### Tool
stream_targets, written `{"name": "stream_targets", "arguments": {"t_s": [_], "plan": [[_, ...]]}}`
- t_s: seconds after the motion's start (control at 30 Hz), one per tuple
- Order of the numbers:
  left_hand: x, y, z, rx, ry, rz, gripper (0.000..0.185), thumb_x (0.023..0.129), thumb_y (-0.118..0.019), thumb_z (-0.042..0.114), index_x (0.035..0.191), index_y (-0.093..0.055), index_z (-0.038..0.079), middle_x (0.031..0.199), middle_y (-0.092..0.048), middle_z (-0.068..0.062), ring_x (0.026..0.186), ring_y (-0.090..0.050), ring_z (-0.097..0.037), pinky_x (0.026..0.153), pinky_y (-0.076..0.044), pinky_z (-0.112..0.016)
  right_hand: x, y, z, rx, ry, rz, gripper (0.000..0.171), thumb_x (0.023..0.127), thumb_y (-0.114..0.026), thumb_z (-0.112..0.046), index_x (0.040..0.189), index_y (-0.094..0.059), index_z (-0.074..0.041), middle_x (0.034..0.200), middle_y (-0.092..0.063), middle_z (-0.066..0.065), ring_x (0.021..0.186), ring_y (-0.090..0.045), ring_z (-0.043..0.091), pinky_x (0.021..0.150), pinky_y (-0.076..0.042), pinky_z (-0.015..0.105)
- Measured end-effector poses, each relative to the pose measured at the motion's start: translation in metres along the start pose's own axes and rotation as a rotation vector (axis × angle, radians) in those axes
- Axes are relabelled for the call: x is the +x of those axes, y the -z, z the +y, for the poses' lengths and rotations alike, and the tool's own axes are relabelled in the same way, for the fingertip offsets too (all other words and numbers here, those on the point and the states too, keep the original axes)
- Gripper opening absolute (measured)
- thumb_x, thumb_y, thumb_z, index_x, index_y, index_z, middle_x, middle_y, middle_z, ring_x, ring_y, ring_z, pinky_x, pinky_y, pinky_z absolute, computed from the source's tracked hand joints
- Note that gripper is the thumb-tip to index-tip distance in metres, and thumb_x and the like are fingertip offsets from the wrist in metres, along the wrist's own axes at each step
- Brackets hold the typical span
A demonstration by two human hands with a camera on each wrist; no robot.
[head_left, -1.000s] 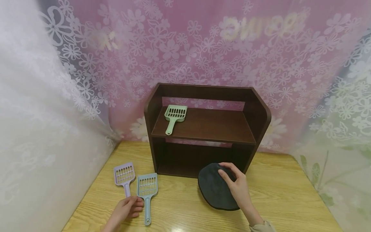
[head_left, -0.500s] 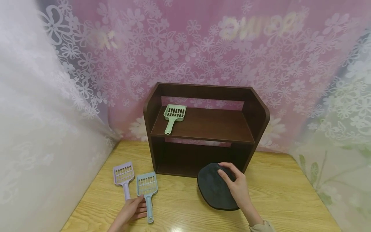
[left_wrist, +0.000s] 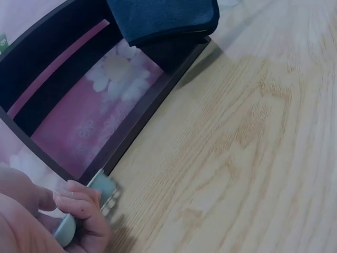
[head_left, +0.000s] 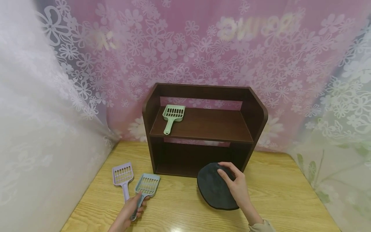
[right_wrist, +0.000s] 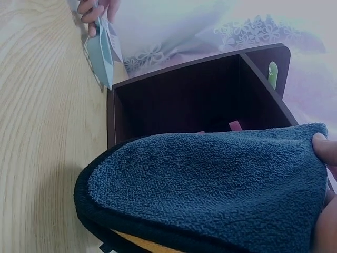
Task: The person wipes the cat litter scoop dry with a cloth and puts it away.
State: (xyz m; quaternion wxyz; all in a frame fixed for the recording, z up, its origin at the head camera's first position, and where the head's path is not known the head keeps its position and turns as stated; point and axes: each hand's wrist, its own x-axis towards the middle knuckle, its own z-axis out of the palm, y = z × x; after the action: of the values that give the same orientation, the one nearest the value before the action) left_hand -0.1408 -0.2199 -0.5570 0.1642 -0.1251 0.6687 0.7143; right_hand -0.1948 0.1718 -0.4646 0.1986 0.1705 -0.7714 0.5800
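Observation:
My left hand [head_left: 130, 209] grips the handle of a light-blue litter scoop [head_left: 147, 186], thumb on top. The left wrist view shows the curled fingers around the scoop [left_wrist: 101, 187], its head close above the table. A purple litter scoop [head_left: 124, 185] lies just left of it. My right hand [head_left: 237, 185] pinches a dark blue-grey towel-like cloth [head_left: 215, 191] near its top edge, thumb on the near side. Up close in the right wrist view, the cloth [right_wrist: 210, 179] looks fuzzy and folded, with a black border and some orange inside the fold.
A dark brown two-tier shelf [head_left: 203, 138] stands at the back of the wooden table [head_left: 179, 206]. On its upper board, at the left, lies a green litter scoop [head_left: 169, 121]. Floral curtains [head_left: 185, 48] hang behind and on both sides.
My left hand has closed around the blue scoop's handle, and the scoop has turned, its handle end swinging left. The right hand and the cloth have stayed in place.

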Motion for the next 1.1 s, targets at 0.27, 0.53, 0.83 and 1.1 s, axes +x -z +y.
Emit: {"name": "stream_targets", "arguments": {"t_s": [0.27, 0.53, 0.83, 1.1], "plan": [[-0.004, -0.006, 0.008, 0.037, -0.013, -0.128, 0.053, 0.112, -0.026, 0.031, 0.122, -0.063, -0.006, 0.076, -0.048, 0.006, 0.058, -0.036, -0.001, 0.050, -0.035, -0.012, 0.004, 0.002, -0.006, -0.029, 0.006, 0.027, 0.022, 0.094, -0.068, 0.004, 0.115, -0.070, -0.002, 0.109, -0.070, 0.011, 0.103, -0.062, 0.000, 0.092, -0.047, 0.014], [-0.008, -0.025, 0.029, 0.118, -0.065, -0.166, 0.051, 0.111, -0.033, 0.035, 0.118, -0.064, -0.005, 0.075, -0.048, 0.007, 0.058, -0.036, -0.002, 0.049, -0.034, -0.013, 0.006, 0.004, 0.009, -0.086, 0.039, -0.007, 0.021, 0.097, -0.069, -0.007, 0.117, -0.071, -0.012, 0.111, -0.071, 0.005, 0.105, -0.063, 0.003, 0.092, -0.046, 0.012], [-0.006, -0.051, 0.051, 0.168, -0.103, -0.223, 0.050, 0.111, -0.033, 0.033, 0.121, -0.064, -0.005, 0.074, -0.048, 0.006, 0.058, -0.036, -0.003, 0.050, -0.032, -0.015, 0.017, 0.007, 0.014, -0.515, 0.415, -0.006, 0.029, 0.087, -0.078, -0.006, 0.112, -0.072, -0.018, 0.104, -0.070, -0.005, 0.088, -0.060, 0.014, 0.078, -0.045, 0.016], [-0.002, -0.077, 0.061, 0.220, -0.132, -0.302, 0.049, 0.111, -0.034, 0.035, 0.118, -0.066, -0.003, 0.074, -0.048, 0.005, 0.056, -0.037, -0.004, 0.051, -0.034, -0.016, 0.039, 0.007, 0.006, -0.682, 0.592, 0.005, 0.016, 0.094, -0.072, -0.014, 0.110, -0.074, -0.016, 0.100, -0.069, 0.000, 0.081, -0.054, 0.019, 0.068, -0.043, 0.029]]}}
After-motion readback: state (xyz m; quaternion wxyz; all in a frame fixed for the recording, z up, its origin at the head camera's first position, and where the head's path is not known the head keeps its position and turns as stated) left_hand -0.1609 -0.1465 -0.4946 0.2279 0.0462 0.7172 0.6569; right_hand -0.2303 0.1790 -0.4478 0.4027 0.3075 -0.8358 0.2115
